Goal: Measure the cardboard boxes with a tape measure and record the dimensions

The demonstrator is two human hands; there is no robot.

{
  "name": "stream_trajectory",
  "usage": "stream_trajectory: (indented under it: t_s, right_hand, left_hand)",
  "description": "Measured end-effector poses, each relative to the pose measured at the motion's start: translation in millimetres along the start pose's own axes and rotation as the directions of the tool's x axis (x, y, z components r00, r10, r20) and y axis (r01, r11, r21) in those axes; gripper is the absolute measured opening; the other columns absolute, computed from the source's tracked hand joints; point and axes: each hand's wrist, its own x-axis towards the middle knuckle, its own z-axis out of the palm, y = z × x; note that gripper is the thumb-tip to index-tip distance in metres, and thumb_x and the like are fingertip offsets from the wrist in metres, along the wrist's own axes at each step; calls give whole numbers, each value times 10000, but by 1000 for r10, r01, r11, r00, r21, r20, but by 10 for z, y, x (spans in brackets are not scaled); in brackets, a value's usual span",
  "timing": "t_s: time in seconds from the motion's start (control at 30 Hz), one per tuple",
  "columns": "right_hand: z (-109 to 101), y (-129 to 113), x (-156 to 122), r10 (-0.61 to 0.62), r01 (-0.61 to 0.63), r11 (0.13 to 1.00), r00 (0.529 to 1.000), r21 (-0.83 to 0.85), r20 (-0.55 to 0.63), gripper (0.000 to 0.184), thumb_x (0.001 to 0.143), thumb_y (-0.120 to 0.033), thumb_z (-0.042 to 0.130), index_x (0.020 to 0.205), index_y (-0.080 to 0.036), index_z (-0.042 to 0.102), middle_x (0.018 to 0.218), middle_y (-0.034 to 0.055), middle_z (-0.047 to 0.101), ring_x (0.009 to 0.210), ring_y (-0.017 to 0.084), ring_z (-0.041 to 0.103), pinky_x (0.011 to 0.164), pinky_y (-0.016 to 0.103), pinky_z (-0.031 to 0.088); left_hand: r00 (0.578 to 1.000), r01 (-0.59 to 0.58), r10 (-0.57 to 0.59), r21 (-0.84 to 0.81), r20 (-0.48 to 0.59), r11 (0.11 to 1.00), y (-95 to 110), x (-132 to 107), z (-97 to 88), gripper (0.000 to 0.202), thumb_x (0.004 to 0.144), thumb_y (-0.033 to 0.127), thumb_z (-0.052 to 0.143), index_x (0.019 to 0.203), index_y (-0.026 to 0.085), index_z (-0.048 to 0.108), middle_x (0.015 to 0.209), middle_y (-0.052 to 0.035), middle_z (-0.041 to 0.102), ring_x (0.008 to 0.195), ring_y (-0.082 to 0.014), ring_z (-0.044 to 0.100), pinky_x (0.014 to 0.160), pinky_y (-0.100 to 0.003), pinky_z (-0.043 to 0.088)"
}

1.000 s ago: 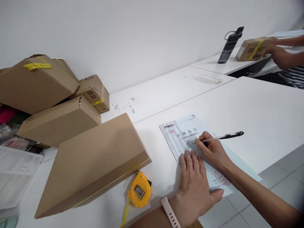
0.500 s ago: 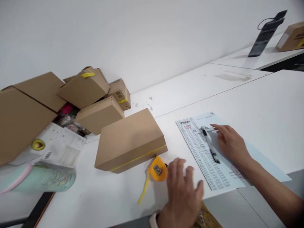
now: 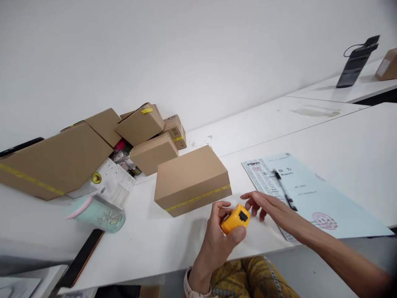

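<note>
One tape measure in curled left hand, right hand outstretched

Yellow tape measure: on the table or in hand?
In hand: the left hand grips the yellow tape measure above the white table, fingers wrapped round its case. The right hand hovers open beside it.

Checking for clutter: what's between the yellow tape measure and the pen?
In the head view, the open right hand lies between the tape measure, gripped in the left hand, and the pen.
</note>
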Motion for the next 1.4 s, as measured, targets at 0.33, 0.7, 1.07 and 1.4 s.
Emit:
stream_trajectory:
  t_s: [0.33, 0.7, 1.07, 1.4]
  right_hand:
    - [28, -623, 359, -39, 24, 988, 995, 150, 96, 608, 896, -787, 506, 701, -215, 574, 674, 20, 534, 611, 160, 454, 556, 306, 423]
    - [-71, -583, 1527, -47, 43, 999, 988, -32, -148, 595, 837, -765, 610, 644, -219, 473, 685, -9, 484, 636, 141, 417, 587, 301, 379]
    - [175, -672, 1526, 37, -83, 976, 975, -204, -221, 515, 813, -736, 648, 723, -240, 543, 787, 37, 636, 714, 213, 565, 585, 326, 416]
    - [129, -451, 1676, 91, -117, 976, 985, -182, -145, 516, 825, -761, 606, 811, -246, 644, 875, 95, 731, 785, 292, 667, 601, 387, 502]
  left_hand:
    - [999, 32, -33, -34, -7, 999, 523, -67, -819, 607, 761, 451, 793, 1254, 240, 507, 1091, -68, 688, 826, -202, 652, 693, -298, 485]
    - [968, 118, -95, 89, -231, 989, 753, 182, -2767, 379, 758, 441, 761, 1038, 194, 695, 1015, -68, 745, 870, -250, 653, 679, -300, 462]
    - [966, 218, -211, 34, -152, 975, 463, 279, -3091, 330, 985, 408, 643, 1211, 169, 640, 1152, -78, 679, 930, -207, 679, 795, -396, 600]
    - [954, 269, -266, 2, -142, 963, 406, 344, -3082, 361, 981, 398, 652, 1264, 177, 627, 1242, -97, 660, 1024, -237, 676, 860, -443, 599]
